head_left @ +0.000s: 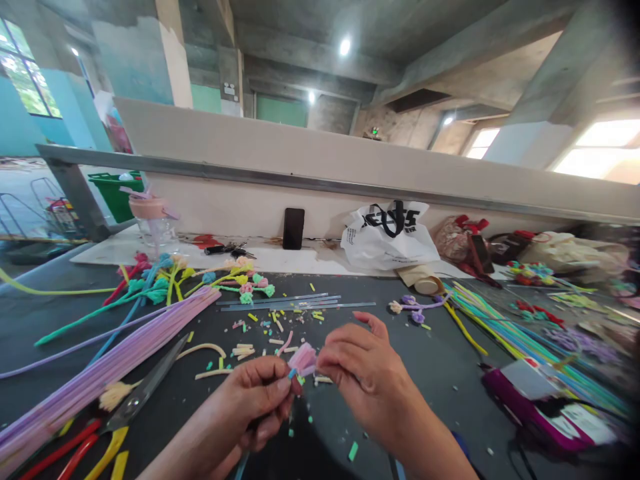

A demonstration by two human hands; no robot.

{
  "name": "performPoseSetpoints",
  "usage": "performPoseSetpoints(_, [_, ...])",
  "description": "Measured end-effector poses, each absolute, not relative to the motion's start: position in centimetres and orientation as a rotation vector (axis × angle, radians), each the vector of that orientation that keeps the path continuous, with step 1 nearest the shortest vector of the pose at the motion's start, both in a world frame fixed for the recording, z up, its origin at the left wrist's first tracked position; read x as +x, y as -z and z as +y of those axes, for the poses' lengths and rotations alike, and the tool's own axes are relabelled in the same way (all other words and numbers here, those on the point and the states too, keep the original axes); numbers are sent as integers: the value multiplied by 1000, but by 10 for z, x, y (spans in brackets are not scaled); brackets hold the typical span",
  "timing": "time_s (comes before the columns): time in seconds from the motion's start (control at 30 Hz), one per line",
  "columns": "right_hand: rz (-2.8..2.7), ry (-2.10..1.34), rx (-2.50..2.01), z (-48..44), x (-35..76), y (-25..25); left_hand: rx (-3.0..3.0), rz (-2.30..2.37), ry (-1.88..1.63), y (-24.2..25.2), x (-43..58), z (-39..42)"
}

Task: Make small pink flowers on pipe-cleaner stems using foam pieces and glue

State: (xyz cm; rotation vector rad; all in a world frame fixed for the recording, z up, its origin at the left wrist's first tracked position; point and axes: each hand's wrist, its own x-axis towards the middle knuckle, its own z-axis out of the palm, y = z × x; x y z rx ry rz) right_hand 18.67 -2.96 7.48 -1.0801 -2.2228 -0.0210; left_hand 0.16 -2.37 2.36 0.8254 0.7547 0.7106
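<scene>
Head view showed the left hand point(255, 395) pinching a pink pipe-cleaner bloom point(303, 360) from below, the blurred right hand point(361, 373) apparently gripping its edge. A firm lower pinch looked best for shaping it.

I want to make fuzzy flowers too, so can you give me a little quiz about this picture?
1. True or false: the scissors lie on the table to the left of the left hand.
2. What do the left hand and the right hand pinch between them?
A. a pink fuzzy bud
B. a green stick
C. a key ring
3. Fill the gap: the dark ____ stands upright just left of the white bag.

Key
1. True
2. A
3. phone
</scene>
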Motion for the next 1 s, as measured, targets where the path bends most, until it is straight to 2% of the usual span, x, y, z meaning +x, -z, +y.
performPoseSetpoints(0.63, [-2236, -133, -1107, -25, 182, -71, 894, 657, -572, -23, -9, -21])
performPoseSetpoints(1.0, [-2134, -347, -1223, -23, 182, -66, 865, 638, -567, -21, -9, -21])
